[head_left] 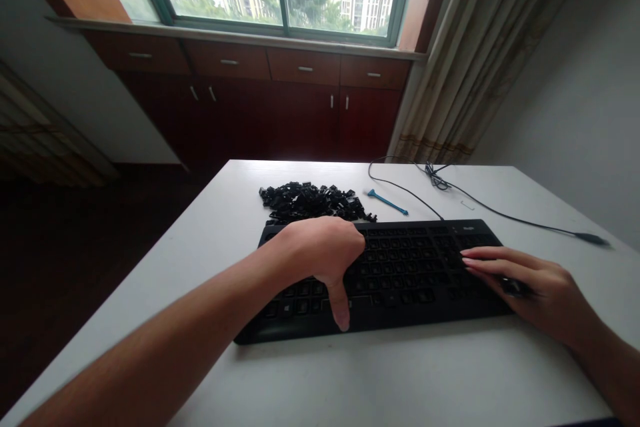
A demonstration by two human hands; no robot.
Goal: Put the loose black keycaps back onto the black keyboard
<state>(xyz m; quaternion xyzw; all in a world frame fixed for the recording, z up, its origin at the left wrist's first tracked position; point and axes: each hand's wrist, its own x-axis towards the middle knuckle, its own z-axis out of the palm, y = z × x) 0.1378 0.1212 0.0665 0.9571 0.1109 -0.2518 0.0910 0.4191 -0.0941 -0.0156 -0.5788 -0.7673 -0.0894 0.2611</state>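
A black keyboard (pixel 400 310) lies on the white table, and small black switches show where keycaps are off. Across its left half reaches my left hand (pixel 325 250), thumb stretched down to the front edge and the other fingers bent out of sight; it holds the keyboard. At the number pad on the right, my right hand (pixel 530 280) has its fingertips together on the keys. A small dark shiny thing (pixel 515 287) shows between its fingers and thumb; its kind is not clear. Behind the keyboard sits a pile of loose black keycaps (pixel 313 200).
A blue brush (pixel 387 202) lies behind the keyboard, near a bent thin wire (pixel 467 205). The keyboard cable (pixel 510 213) runs loosely over the white table (pixel 215 233) to its right side. Beyond stand red-brown cabinets (pixel 270 113) under a window.
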